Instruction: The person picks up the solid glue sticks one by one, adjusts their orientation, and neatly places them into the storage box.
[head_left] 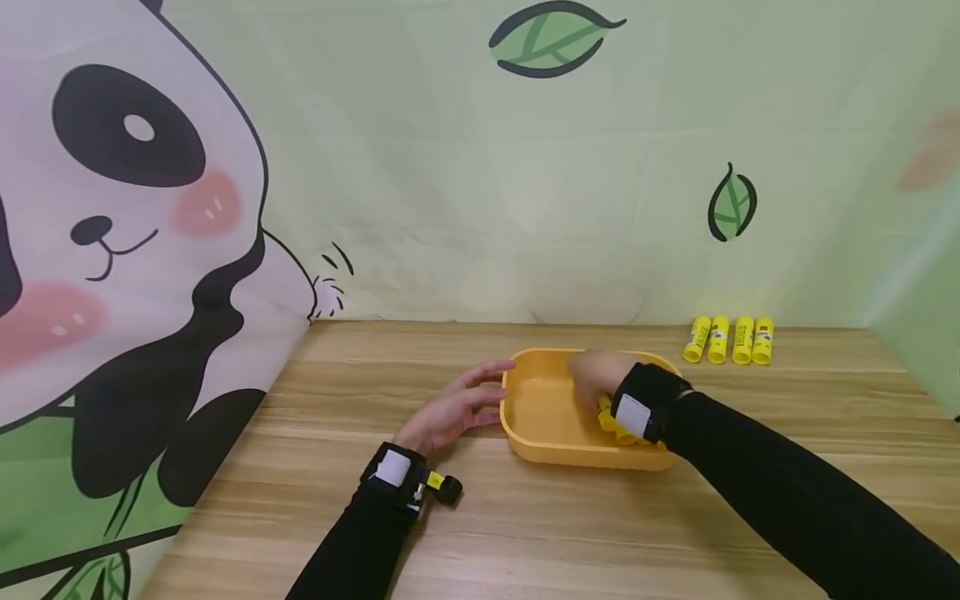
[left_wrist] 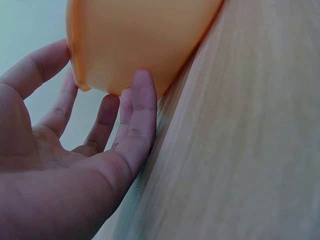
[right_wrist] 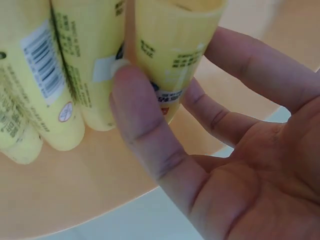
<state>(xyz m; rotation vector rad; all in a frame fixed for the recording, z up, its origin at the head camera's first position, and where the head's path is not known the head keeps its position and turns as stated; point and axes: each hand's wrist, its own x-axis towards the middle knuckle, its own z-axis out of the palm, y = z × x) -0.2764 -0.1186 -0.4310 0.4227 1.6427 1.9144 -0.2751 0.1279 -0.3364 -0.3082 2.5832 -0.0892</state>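
An orange tray (head_left: 534,440) stands on the wooden table. My left hand (head_left: 491,392) lies flat beside its left wall, straight fingers (left_wrist: 142,100) touching the outside of the tray (left_wrist: 135,35). My right hand (head_left: 592,379) reaches down inside the tray, over several yellow glue sticks (head_left: 611,421). In the right wrist view my right hand (right_wrist: 175,67) has its thumb on one side of a glue stick (right_wrist: 175,30) and its index finger on the other, pinching it. More sticks (right_wrist: 65,75) lie next to it on the tray floor (right_wrist: 100,175).
Several more yellow glue sticks (head_left: 729,340) lie side by side at the back right of the table (head_left: 525,533), near the wall cloth with panda and leaf prints. Both wrists wear black straps with small cameras.
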